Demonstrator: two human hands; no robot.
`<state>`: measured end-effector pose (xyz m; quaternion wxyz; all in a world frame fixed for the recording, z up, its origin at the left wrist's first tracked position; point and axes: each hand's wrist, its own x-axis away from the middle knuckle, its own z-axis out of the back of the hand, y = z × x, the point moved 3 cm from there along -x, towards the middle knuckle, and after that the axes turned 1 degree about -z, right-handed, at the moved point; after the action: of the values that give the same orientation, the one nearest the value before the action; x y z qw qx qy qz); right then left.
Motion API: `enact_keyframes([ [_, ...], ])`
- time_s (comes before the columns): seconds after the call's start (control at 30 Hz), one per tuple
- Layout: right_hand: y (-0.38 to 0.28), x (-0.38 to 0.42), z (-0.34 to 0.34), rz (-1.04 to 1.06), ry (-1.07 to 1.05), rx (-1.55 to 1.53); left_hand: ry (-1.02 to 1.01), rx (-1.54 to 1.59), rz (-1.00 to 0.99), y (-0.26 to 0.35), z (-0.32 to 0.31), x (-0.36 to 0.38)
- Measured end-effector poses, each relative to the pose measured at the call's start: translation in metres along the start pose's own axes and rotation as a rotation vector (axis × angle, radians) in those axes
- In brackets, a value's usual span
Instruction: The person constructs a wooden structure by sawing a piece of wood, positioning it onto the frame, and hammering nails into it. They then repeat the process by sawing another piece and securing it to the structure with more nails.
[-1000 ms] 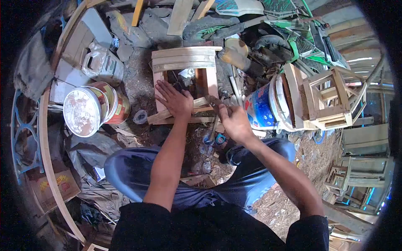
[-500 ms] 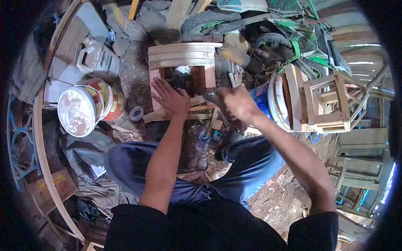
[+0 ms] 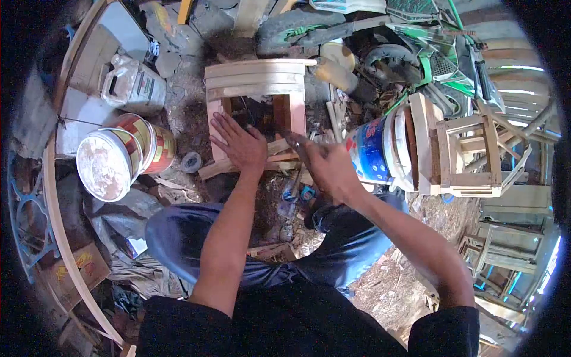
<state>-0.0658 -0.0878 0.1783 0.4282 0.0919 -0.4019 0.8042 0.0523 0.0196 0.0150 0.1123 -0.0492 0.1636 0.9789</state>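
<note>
A wooden frame [image 3: 256, 77] with a curved top edge stands on the ground in front of me. Across its near side lies a wooden strip [image 3: 215, 169]. My left hand [image 3: 242, 143] rests flat with spread fingers on the frame's left side and the strip. Just right of it, my right hand [image 3: 327, 169] is wrapped round a dark tool, of which only the front end shows near the strip. The tool's exact kind is hard to make out.
Paint buckets [image 3: 104, 163] and a white jug [image 3: 134, 86] stand at left. A blue bucket [image 3: 370, 152] and a small wooden frame [image 3: 470, 157] are at right. A green motorbike [image 3: 425, 65] is behind. A tape measure [image 3: 307, 193] lies between my legs.
My right hand has moved a little down and left, towards me, with the tool. My left hand stays on the wood. The view has shifted slightly.
</note>
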Motion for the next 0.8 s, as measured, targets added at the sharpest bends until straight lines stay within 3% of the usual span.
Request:
enact_keyframes([
  [0.13,0.085,0.018,-0.073,0.197,0.175,0.069,-0.002,-0.081,-0.008,-0.001,-0.007,0.006],
  [0.23,0.092,0.027,-0.111,0.427,0.288,-0.244,0.046,-0.016,-0.009,-0.004,-0.002,-0.004],
  [0.33,0.125,0.033,-0.116,0.283,0.266,-0.302,0.091,0.017,-0.010,-0.004,-0.005,0.001],
  [0.4,0.131,0.024,-0.103,0.402,0.295,-0.299,0.135,0.015,-0.016,-0.002,-0.003,0.003],
  [0.47,0.130,0.025,-0.100,0.403,0.294,-0.255,0.038,-0.093,0.000,0.000,0.000,0.002],
  [0.6,0.123,0.028,-0.091,0.456,0.362,-0.322,0.136,-0.007,-0.039,-0.005,-0.009,0.003],
  [0.67,0.123,0.034,-0.077,0.356,0.348,-0.377,0.203,0.014,-0.147,-0.013,0.006,0.011],
  [0.73,0.125,0.036,-0.065,0.332,0.405,-0.353,-0.110,0.124,-0.678,-0.011,0.022,0.023],
  [0.77,0.125,0.039,-0.057,0.315,0.398,-0.357,0.009,0.047,-0.862,-0.008,0.028,0.030],
  [0.8,0.121,0.041,-0.046,0.303,0.392,-0.360,0.020,0.043,-0.873,-0.004,0.035,0.031],
])
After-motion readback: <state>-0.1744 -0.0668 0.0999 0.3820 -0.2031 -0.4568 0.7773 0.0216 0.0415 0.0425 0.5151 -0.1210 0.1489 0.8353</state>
